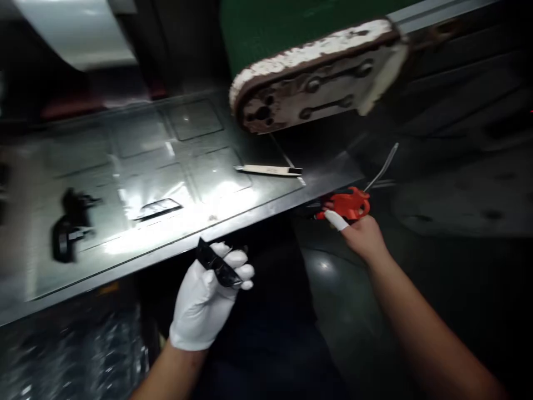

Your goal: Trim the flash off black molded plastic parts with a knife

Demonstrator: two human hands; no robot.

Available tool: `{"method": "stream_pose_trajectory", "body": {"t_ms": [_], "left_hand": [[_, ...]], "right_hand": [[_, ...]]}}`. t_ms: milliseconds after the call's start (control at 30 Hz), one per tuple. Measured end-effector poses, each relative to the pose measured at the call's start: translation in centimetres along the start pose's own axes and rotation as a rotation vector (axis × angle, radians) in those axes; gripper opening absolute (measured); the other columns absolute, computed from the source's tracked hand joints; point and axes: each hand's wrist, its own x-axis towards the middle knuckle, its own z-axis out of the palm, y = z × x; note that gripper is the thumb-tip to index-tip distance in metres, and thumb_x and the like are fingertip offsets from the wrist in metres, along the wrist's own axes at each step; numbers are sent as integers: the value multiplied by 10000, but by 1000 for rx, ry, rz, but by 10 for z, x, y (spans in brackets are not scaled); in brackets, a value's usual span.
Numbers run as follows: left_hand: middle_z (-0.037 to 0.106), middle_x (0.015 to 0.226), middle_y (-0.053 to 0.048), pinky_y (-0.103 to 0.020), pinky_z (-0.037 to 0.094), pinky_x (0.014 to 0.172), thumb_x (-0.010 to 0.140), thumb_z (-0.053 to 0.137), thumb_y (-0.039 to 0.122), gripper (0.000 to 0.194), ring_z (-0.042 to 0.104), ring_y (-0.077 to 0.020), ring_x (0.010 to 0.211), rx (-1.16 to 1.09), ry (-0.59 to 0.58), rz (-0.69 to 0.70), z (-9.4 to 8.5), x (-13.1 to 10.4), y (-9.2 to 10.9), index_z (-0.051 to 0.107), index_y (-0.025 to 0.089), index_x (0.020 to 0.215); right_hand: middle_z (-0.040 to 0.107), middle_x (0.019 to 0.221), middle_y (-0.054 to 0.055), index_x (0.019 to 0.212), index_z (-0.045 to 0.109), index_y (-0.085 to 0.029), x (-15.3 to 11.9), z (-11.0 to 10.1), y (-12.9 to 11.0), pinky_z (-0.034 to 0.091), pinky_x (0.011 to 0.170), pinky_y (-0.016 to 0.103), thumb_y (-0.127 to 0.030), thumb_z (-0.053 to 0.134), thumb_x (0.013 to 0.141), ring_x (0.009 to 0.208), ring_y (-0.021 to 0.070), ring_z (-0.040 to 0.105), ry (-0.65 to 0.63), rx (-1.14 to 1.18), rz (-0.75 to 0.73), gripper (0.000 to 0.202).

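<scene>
My left hand [210,297], in a white glove, is closed on a glossy black plastic part [225,272] in front of the table's edge. The part lies tilted across the fingers, its lower side hidden by them. To the right, my bare right hand [361,230], with a white cover on one finger, grips a red air blow gun [347,204]. A thin pale tube [385,166] sticks out from the gun toward the upper right. The gun is just off the table's front edge, and some of my right fingers are hidden behind it.
On the lit tabletop [95,166] lie a white pen-like tool [270,170], a flat dark-edged piece [159,208] and blurred black parts [70,228]. A green machine with a worn white-edged base [316,78] overhangs the back. Clear plastic trays [83,355] sit at lower left.
</scene>
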Motion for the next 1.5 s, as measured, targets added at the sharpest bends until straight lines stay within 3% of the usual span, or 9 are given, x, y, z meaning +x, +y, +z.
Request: {"method": "stream_pose_trajectory", "body": {"t_ms": [100, 200, 367, 467, 567, 733, 900, 1233, 1500], "left_hand": [[763, 1035, -24, -254, 617, 762, 895, 792, 369, 245, 742, -164, 892, -85, -26, 107, 13, -4, 14, 746, 284, 1121], [748, 1027, -6, -235, 604, 772, 903, 791, 355, 233, 728, -139, 894, -139, -29, 171, 18, -11, 26, 743, 274, 1117], [754, 1042, 3, -234, 600, 788, 907, 792, 346, 250, 731, -137, 914, -175, -42, 212, 18, -15, 33, 740, 266, 1139], [771, 1062, 1, -239, 609, 798, 910, 788, 351, 246, 738, -146, 936, -144, -36, 240, 15, -11, 34, 746, 271, 1139], [781, 1153, -8, -255, 619, 854, 900, 797, 345, 236, 742, -168, 1024, -67, -12, 308, 10, -7, 34, 759, 290, 1126], [759, 1288, -2, -325, 607, 994, 907, 784, 351, 255, 722, -218, 1174, 73, 72, 436, -4, -7, 32, 770, 359, 1161], [761, 1272, -62, -346, 555, 1088, 846, 846, 280, 391, 702, -249, 1207, 339, 249, 530, -23, -16, 36, 771, 276, 1229], [707, 1387, -36, -328, 574, 1079, 880, 817, 312, 496, 685, -256, 1257, 606, 285, 425, -41, -35, 74, 695, 339, 1359], [762, 1273, 24, -228, 521, 1110, 917, 743, 125, 362, 718, -138, 1166, 1460, 350, 969, -60, -25, 124, 741, 273, 1247]], "right_hand": [[645, 620, 101, 591, 603, -243, 20, 33, 5, 509, 810, 514, -689, 756, 742, 782, 358, 672, 50, -96, 101, 495], [459, 415, 69, 420, 411, -291, 29, 54, 7, 416, 632, 475, -679, 740, 762, 518, 267, 518, -28, -145, 148, 613], [574, 488, 99, 527, 579, -238, 13, 83, -9, 425, 557, 423, -603, 687, 821, 493, 249, 554, -266, -88, 121, 481], [749, 760, 110, 851, 761, -186, -14, 88, -48, 533, 607, 371, -578, 681, 836, 654, 254, 692, -504, 56, 46, 401], [754, 1055, 68, 1120, 749, -253, -44, 76, -115, 560, 725, 315, -450, 702, 923, 884, 212, 714, -589, 202, -259, 282], [685, 1029, 42, 1187, 711, -221, -69, 66, -227, 536, 727, 229, -184, 713, 941, 849, 123, 655, -543, 366, -833, 249], [684, 990, 64, 1074, 695, -137, -73, 98, -263, 507, 704, 265, -58, 658, 867, 827, 149, 622, -659, 231, -1048, 224], [580, 810, -11, 898, 595, -173, -51, 127, -294, 345, 556, 243, -126, 628, 842, 641, 99, 478, -731, 66, -1175, 80], [686, 958, 43, 1000, 641, -167, 23, 140, -372, 246, 551, 281, -169, 627, 839, 659, 149, 539, -552, -875, -1214, 162]]}}
